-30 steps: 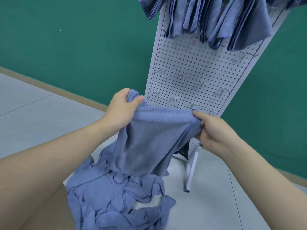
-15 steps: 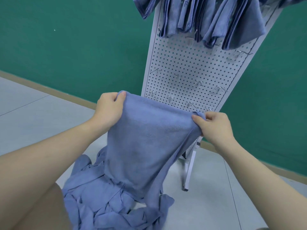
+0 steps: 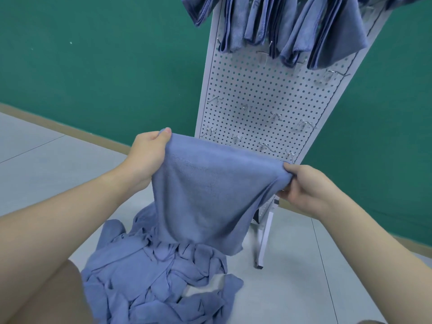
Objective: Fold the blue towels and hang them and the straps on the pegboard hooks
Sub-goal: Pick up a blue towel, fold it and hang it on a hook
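Blue towel [image 3: 210,195], held up in the air, fills the middle of our view, stretched between our two hands and hanging down in front of us. At the left, our left hand [image 3: 146,157] grips one top corner, thumb on the front of the cloth and fingers curled behind it. The top edge runs from there, sloping slightly downward, across to our right hand [image 3: 304,188], which pinches the other corner, bunching the fabric between thumb and fingers. Below the held towel, a crumpled pile of more blue towels [image 3: 149,277] lies on the pale grey floor [image 3: 46,164], its top just under the towel's lower edge. Behind the towel and toward the right stands a white pegboard [image 3: 264,94] on a metal leg, with bare metal hooks [image 3: 265,147] scattered across its lower half. Along its top, folded towels [image 3: 292,26] hang in a row. A green wall [image 3: 105,66] lies behind everything.
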`<state>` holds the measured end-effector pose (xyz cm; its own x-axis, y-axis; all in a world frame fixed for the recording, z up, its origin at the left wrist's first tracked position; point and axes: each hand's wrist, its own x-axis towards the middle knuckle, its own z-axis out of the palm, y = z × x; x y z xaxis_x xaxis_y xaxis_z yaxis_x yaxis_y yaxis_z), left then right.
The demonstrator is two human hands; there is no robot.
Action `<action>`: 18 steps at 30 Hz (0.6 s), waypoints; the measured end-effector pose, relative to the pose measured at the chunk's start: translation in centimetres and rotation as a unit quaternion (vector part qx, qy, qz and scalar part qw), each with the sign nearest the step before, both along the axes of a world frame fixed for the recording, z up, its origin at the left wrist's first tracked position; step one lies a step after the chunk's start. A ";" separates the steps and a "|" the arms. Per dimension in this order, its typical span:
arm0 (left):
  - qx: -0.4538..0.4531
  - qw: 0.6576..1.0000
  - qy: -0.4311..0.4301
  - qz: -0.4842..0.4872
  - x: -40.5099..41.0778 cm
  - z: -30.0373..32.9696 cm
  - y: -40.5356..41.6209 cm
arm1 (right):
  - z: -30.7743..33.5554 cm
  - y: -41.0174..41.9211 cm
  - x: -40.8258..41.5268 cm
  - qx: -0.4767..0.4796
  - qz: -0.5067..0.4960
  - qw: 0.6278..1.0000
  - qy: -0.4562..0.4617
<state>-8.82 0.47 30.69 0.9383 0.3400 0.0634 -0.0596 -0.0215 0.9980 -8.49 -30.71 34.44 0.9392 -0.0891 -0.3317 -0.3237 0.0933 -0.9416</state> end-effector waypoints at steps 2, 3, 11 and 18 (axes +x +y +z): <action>-0.013 1.000 0.005 0.012 0.3 0.0 0.1 | 0.3 -0.2 -0.1 0.053 0.025 0.998 0.006; -0.017 1.000 0.005 0.015 0.4 0.0 0.2 | 0.4 -0.3 -0.1 0.070 0.032 0.997 0.004; -0.071 0.997 0.000 0.019 0.6 0.2 0.9 | 0.9 -0.4 -0.1 0.203 0.073 0.976 -0.028; -0.115 0.993 -0.025 0.028 0.1 1.0 1.6 | 1.0 -0.9 -0.8 0.199 0.173 0.962 -0.069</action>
<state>-8.73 2.02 31.73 0.9156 0.4015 0.0232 -0.1134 0.2023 0.9727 -9.27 -31.59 35.43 0.9276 0.3444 -0.1449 -0.2741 0.3638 -0.8902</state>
